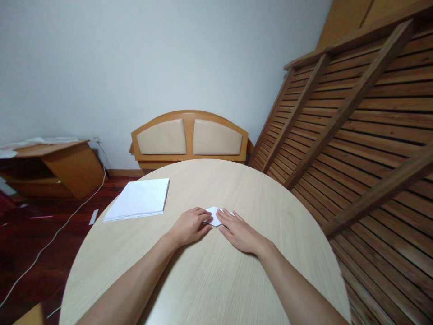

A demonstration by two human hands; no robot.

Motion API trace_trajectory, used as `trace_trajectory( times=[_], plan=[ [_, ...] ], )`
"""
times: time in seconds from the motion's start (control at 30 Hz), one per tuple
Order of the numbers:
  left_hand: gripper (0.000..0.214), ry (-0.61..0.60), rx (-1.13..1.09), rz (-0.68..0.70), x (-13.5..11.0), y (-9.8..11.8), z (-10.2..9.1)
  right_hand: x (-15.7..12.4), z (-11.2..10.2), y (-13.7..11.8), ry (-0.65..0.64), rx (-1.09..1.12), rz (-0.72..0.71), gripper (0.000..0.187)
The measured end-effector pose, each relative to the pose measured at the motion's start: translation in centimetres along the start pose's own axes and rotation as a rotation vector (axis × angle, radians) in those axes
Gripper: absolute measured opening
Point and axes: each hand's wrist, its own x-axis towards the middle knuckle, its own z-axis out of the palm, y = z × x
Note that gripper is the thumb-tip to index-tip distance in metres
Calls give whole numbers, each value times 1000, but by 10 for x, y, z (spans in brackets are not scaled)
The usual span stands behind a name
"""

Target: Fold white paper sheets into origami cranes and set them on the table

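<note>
A small piece of folded white paper (214, 217) lies flat near the middle of the round wooden table (209, 280). From the left, my left hand (192, 225) rests on the table with its fingertips at the paper's left edge, the fingers curved and its thumb just below. My right hand (239, 230) lies flat across the right side of the paper, fingers stretched out and slightly apart. Both hands cover parts of the paper, so its full outline is hidden.
A stack of white paper sheets (138, 198) lies at the table's left edge. Beyond the table stands a padded headboard (189, 135). A slatted wooden frame (355, 117) leans along the right. To the left are a low cabinet (71, 171) and a white cable (64, 230) on the floor.
</note>
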Motion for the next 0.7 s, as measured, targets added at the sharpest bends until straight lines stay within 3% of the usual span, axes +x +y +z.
trace_trajectory(
  times=[0.17,0.3,0.53,0.7],
  plan=[
    [22,10,-11,-2,1,-1,-1,6,0,0,153,95,-65,35],
    [22,26,-7,-17,1,-2,3,8,-3,-1,249,92,-28,21],
    [17,25,29,-88,2,-5,7,12,-5,-3,299,45,49,18],
    [28,27,11,-35,1,-7,8,13,-4,-1,312,16,42,20]
  ],
)
